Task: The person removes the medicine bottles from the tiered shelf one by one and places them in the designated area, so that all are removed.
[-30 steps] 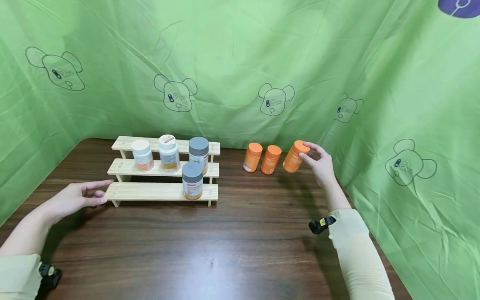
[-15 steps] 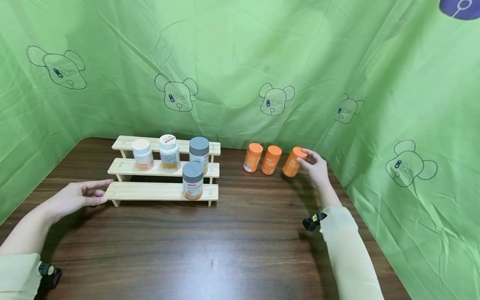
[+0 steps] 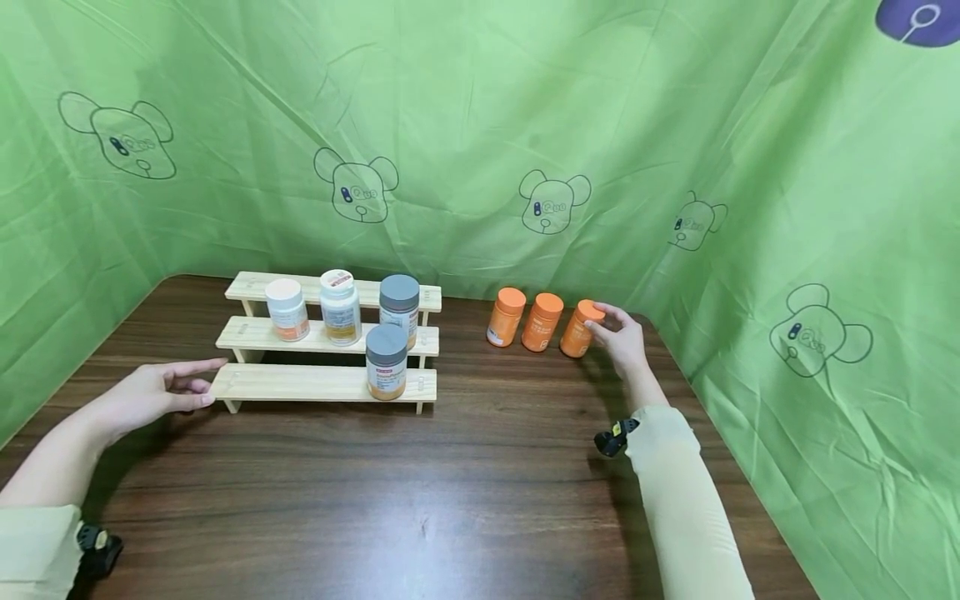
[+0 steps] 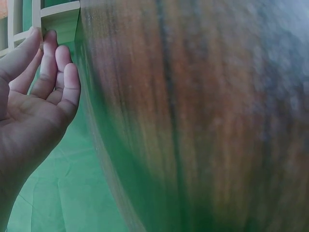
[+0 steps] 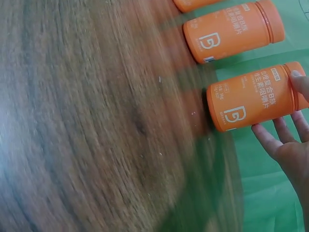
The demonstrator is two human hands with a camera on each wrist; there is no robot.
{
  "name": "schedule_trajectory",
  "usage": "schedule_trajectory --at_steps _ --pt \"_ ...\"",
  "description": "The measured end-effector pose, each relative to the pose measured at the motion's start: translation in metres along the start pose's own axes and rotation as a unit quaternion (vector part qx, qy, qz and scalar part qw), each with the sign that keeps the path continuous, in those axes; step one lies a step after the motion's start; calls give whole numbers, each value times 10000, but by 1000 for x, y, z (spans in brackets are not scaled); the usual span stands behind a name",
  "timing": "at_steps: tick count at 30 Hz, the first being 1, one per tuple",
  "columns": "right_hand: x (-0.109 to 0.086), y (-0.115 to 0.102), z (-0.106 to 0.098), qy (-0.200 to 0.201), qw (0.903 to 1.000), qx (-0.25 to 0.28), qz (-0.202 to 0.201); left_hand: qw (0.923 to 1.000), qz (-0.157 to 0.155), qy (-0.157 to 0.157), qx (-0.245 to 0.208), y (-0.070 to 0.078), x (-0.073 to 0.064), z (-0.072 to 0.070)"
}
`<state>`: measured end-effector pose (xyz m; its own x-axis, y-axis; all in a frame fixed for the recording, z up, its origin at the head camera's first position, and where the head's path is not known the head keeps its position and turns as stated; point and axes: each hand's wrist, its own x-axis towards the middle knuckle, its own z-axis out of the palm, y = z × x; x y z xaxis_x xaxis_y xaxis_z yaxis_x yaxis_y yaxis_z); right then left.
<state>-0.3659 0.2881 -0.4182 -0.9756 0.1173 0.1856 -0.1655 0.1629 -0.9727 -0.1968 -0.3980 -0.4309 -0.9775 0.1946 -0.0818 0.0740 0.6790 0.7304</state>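
My right hand [image 3: 619, 339] holds the rightmost orange pill bottle [image 3: 579, 335] by its cap, thumb on one side and fingers on the other. The bottle is upright at the table surface. Two matching orange pill bottles, a middle one [image 3: 542, 323] and a left one [image 3: 506, 318], stand in line beside it. At the left, my left hand [image 3: 153, 400] grips the end of the lowest step of a three-tier wooden display stand [image 3: 292, 383] between thumb and fingers. In the left wrist view, the thumb and fingertips meet at the stand's edge [image 4: 59, 8].
On the stand's middle step are a white-capped bottle [image 3: 287, 312], a taller white bottle [image 3: 341, 310] and a grey-capped jar [image 3: 400, 302]. Another grey-capped jar [image 3: 386, 362] sits on the lowest step. Green cloth [image 3: 465, 125] hangs around the brown wooden table [image 3: 420, 500].
My right hand has lowered the rightmost orange bottle to the table and brought it left, closer to the other two. The left hand stays on the stand.
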Motion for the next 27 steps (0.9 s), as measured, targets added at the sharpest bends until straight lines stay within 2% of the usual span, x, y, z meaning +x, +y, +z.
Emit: schedule_trajectory --at_steps 7,17,22,27 --pt "3 8 6 45 9998 -153 109 10000 6 7 24 -1 -1 1" --pt "-3 6 7 33 10000 -83 -2 10000 -10 31 59 -1 -1 2" --pt "-8 -2 5 -152 9999 18 -32 10000 -14 9 16 1 -1 2" --pt "-18 -24 5 -256 9994 -231 -36 10000 -7 32 -23 3 -1 2"
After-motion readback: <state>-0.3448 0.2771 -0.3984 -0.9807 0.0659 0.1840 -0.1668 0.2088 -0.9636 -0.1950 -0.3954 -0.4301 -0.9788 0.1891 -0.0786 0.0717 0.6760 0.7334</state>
